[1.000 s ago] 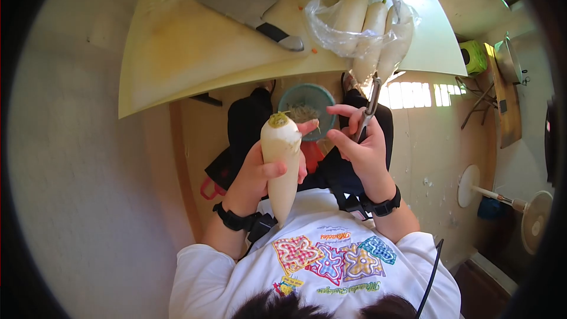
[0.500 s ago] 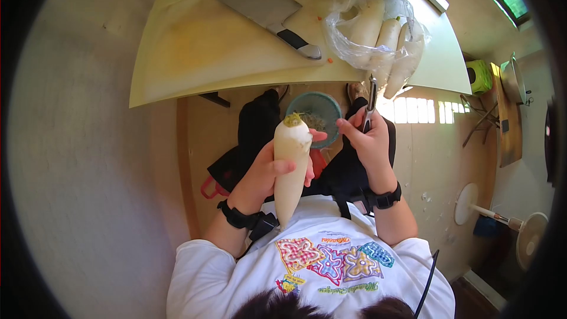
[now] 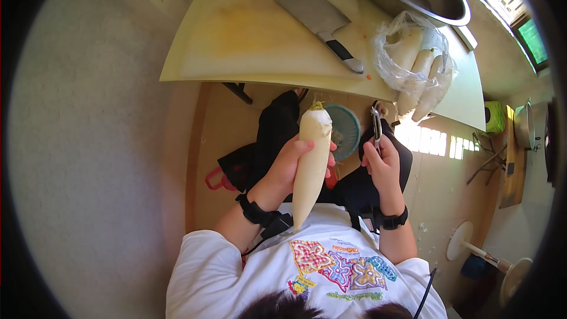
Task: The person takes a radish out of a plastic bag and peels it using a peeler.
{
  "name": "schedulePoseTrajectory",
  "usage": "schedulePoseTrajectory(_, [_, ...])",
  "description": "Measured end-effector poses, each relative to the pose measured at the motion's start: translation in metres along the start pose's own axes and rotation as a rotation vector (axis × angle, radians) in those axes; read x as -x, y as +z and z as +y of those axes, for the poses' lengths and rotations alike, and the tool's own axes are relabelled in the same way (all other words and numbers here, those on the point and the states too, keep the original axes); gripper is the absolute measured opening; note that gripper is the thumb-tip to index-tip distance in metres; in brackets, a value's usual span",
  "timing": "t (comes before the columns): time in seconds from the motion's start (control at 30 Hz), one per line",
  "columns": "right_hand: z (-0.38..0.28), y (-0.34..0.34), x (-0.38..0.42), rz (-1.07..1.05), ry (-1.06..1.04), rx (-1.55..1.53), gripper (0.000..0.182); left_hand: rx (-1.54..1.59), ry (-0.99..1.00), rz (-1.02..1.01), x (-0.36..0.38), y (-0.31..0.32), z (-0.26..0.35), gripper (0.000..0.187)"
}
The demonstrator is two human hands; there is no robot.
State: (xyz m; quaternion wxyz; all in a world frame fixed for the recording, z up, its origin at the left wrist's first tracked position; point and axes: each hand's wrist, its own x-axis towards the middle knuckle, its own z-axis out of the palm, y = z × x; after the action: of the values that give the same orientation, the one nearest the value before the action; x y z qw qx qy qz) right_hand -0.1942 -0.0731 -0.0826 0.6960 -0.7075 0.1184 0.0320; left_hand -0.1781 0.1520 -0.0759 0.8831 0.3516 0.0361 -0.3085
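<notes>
Both hands have drawn closer to the body: the left hand (image 3: 287,165) is wrapped round the white radish (image 3: 311,162) mid-length, held upright above the lap, while the right hand (image 3: 383,162) is closed on a peeler (image 3: 375,125). It looks dense, stiff, likely slick once peeled; gripping the thick middle seems safest.

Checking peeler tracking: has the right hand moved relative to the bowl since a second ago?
Yes. The right hand with the peeler drew in, fingers curled, now beside the bowl rim.

A pale yellow table (image 3: 248,41) stands over a light brown floor (image 3: 224,136). A grey wall (image 3: 88,142) fills the left. Sunlight falls in barred patches on the floor at right, near a white standing fan (image 3: 478,254). A green-framed window (image 3: 531,38) shows at upper right.
</notes>
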Motion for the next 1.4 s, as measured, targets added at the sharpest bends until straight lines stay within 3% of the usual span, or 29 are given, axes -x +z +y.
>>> schedulePoseTrajectory(0.2, [-0.049,0.016,0.026,-0.038,-0.323,0.095,0.028,-0.051,-0.112,-0.034,-0.005,0.010,-0.010,0.065])
schedulePoseTrajectory(0.27, [-0.054,0.026,0.023,-0.012,-0.297,0.089,0.029,0.037,-0.244,-0.127,-0.007,0.000,-0.021,0.053])
schedulePoseTrajectory(0.33, [-0.049,0.021,0.020,0.006,-0.268,0.083,0.031,0.001,-0.262,-0.121,-0.002,0.002,-0.025,0.054])
schedulePoseTrajectory(0.4, [-0.031,0.015,0.017,-0.181,-0.219,0.082,0.037,-0.036,-0.268,-0.103,0.000,0.001,-0.030,0.055])
schedulePoseTrajectory(0.47, [-0.020,0.017,0.018,-0.210,-0.200,0.045,0.031,0.004,-0.277,-0.148,0.001,-0.005,-0.033,0.057])
schedulePoseTrajectory(0.53, [-0.010,0.022,0.016,-0.166,-0.107,-0.182,0.019,0.031,-0.288,-0.149,0.003,-0.003,-0.034,0.057])
schedulePoseTrajectory(0.67, [-0.014,0.022,0.013,-0.084,-0.123,-0.210,0.009,0.102,-0.316,-0.197,0.000,-0.003,-0.036,0.058])
schedulePoseTrajectory(0.7, [-0.008,0.019,0.009,0.022,-0.103,-0.148,0.006,0.102,-0.316,-0.196,0.000,-0.001,-0.035,0.058])
schedulePoseTrajectory(0.8, [0.014,0.010,-0.005,0.226,-0.164,0.094,0.009,0.098,-0.230,-0.113,0.000,0.008,-0.032,0.056])
schedulePoseTrajectory(0.93, [0.022,-0.005,-0.005,0.204,-0.132,0.052,0.011,0.163,-0.230,0.011,-0.004,-0.004,-0.035,0.055])
schedulePoseTrajectory(1.0, [0.019,-0.013,0.002,0.093,0.109,0.047,0.016,0.134,-0.230,0.043,-0.005,-0.003,-0.033,0.055])
schedulePoseTrajectory(1.13, [0.027,-0.009,0.009,0.068,-0.081,0.159,0.022,0.080,-0.204,0.085,-0.010,-0.004,-0.033,0.056])
schedulePoseTrajectory(1.17, [0.014,-0.005,0.016,0.032,0.049,-0.048,0.022,0.050,-0.211,0.078,-0.010,-0.005,-0.032,0.060])
schedulePoseTrajectory(1.27, [0.006,0.000,0.029,-0.038,-0.059,0.027,0.025,-0.032,-0.190,0.128,-0.012,-0.002,-0.030,0.057])
schedulePoseTrajectory(1.3, [-0.002,0.004,0.035,-0.085,-0.008,-0.200,0.026,-0.034,-0.190,0.128,-0.012,0.002,-0.029,0.057])
schedulePoseTrajectory(1.33, [-0.009,0.006,0.035,-0.083,-0.010,-0.200,0.026,0.004,-0.176,0.175,-0.012,0.007,-0.027,0.048])
schedulePoseTrajectory(1.4, [-0.017,0.008,0.034,-0.144,-0.253,0.113,0.022,0.039,-0.164,0.214,-0.015,0.011,-0.029,0.039])
